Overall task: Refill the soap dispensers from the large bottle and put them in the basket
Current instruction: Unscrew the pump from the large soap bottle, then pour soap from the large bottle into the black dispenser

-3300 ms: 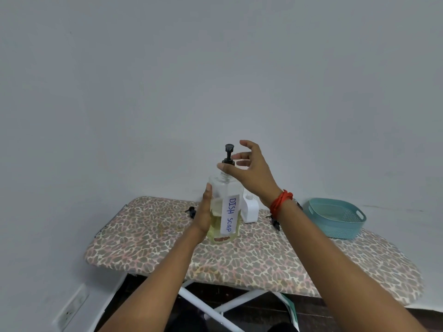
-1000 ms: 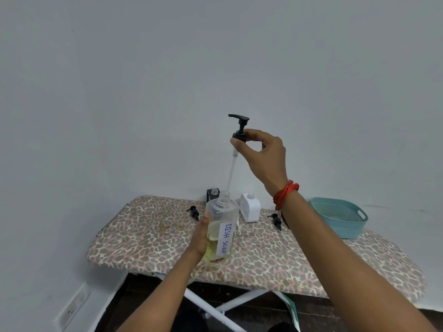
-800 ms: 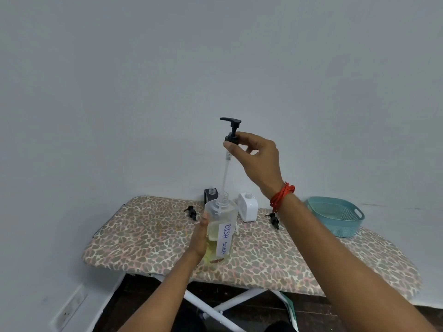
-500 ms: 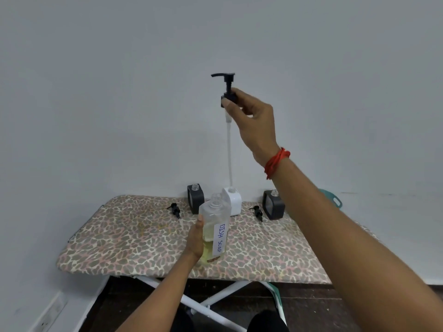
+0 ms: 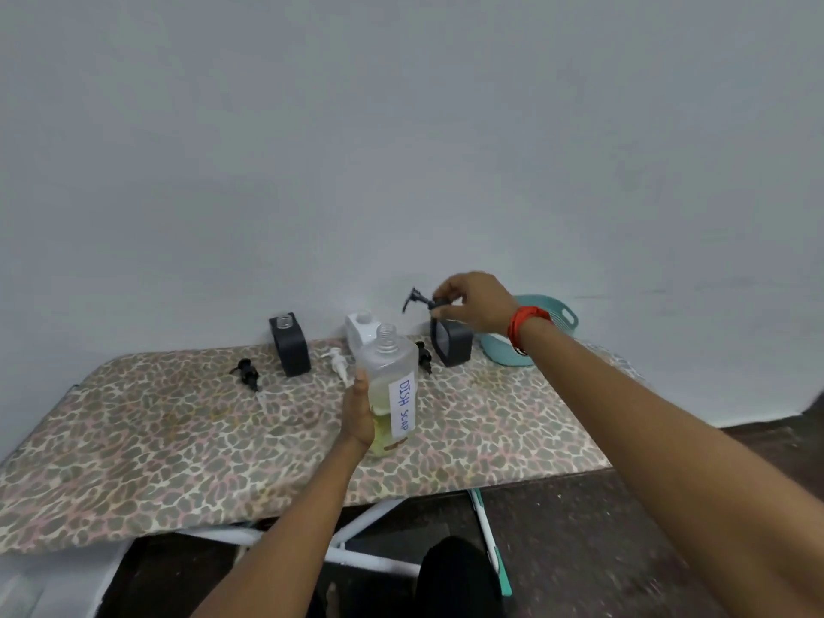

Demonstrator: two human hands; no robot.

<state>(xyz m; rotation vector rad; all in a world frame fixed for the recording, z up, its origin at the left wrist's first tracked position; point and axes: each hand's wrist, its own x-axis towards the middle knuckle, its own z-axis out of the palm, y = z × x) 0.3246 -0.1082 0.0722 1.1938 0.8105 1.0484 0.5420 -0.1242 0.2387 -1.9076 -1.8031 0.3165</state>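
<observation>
Head view, large bottle (image 5: 387,365): it stands upright on the surface (image 5: 178,439) with its neck open, about half full of yellowish soap.
Your left hand (image 5: 359,412): wrapped around the bottle's side, steadying it.
Your right hand (image 5: 475,307): fingertips pinch the black pump (image 5: 417,300), held in the air above the right dark dispenser (image 5: 452,345).
Dispensers: the left dark dispenser (image 5: 290,343), the white dispenser (image 5: 361,327) and the right one all stand uncapped at the back. Their loose pumps lie beside them.
Basket (image 5: 564,312): far right, partly behind your arm. The part that shows holds no dispenser.
Done: every container is opened.
Left: pouring, recapping and basketing. You cannot tell the fill levels.
</observation>
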